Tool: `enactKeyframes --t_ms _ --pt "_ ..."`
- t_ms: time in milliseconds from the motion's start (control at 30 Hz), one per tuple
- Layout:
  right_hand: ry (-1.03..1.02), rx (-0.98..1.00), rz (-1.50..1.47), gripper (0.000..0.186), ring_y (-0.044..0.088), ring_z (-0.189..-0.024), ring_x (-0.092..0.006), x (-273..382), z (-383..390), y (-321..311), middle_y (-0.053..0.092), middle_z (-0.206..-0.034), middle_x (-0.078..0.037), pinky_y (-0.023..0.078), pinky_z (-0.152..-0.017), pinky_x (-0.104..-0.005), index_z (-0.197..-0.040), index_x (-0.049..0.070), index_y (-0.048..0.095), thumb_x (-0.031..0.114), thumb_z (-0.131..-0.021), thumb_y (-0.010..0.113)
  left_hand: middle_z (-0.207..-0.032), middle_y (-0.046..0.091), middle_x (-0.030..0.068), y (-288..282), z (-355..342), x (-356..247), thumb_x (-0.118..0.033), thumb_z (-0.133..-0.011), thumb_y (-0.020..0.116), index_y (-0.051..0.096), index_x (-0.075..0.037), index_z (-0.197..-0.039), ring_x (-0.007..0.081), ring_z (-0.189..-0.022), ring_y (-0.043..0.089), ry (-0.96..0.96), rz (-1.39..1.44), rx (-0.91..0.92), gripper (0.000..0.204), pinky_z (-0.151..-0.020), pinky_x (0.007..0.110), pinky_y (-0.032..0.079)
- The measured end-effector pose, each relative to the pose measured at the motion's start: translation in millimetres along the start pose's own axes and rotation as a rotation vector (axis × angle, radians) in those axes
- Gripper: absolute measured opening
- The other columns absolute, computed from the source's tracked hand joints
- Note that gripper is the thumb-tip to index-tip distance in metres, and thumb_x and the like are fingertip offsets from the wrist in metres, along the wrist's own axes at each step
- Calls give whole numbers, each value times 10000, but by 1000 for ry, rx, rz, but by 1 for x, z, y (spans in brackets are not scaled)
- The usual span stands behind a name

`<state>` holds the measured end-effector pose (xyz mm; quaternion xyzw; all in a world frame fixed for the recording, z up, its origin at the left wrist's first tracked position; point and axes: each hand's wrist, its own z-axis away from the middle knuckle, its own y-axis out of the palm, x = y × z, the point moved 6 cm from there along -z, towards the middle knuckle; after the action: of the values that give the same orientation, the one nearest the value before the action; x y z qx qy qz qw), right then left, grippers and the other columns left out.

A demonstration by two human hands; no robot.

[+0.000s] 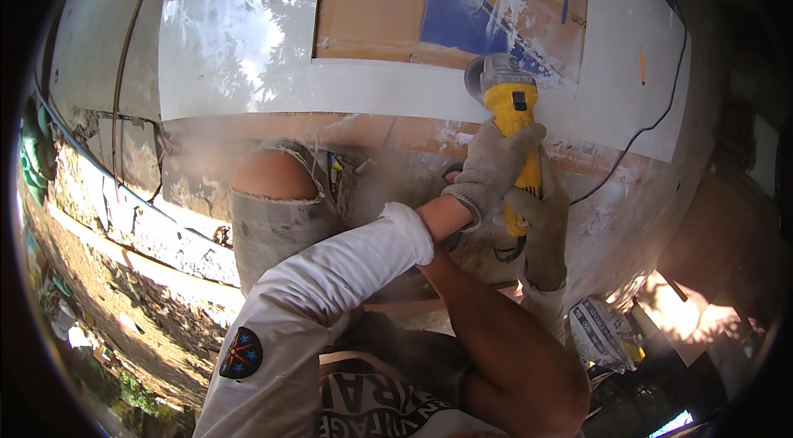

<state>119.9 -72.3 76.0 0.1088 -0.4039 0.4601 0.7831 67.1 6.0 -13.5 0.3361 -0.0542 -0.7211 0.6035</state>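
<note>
My gloved left hand (pixel 498 164) is wrapped round the body of a yellow and grey angle grinder (pixel 510 108). My gloved right hand (pixel 541 219) grips the grinder further back, by its rear handle end. The grinder's disc (pixel 474 79) is over a white sheet (pixel 372 83) near the edge of its cutout, where brown and blue cardboard (pixel 372 4) shows, smeared with white dust. Whether the disc touches the sheet, I cannot tell.
A knee in torn trousers (pixel 277 174) is below the sheet. A black cord (pixel 619 153) curves at the right. A blue hose (pixel 87 145) runs along the left over a broken concrete edge. A printed bag (pixel 596 331) lies at lower right.
</note>
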Motion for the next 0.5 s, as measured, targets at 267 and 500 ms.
enactKeyframes --t_ms 267,500 --pt "4 67 -58 544 685 -772 -121 5 1 26 723 -963 -59 555 -674 -284 -1385 -32 656 86 -864 758 -1051 751 81 -30 9 -9 -285 -1057 807 690 -31 -1275 184 -898 753 42 22 -29 355 -782 355 633" --pt "19 124 48 815 727 -919 -130 15 2 42 748 -1159 -69 593 -787 -275 -1666 -41 531 124 -889 718 -1051 751 94 -44 13 -18 -286 -1049 822 687 -22 -1264 199 -896 760 83 41 -62 366 -786 366 638"
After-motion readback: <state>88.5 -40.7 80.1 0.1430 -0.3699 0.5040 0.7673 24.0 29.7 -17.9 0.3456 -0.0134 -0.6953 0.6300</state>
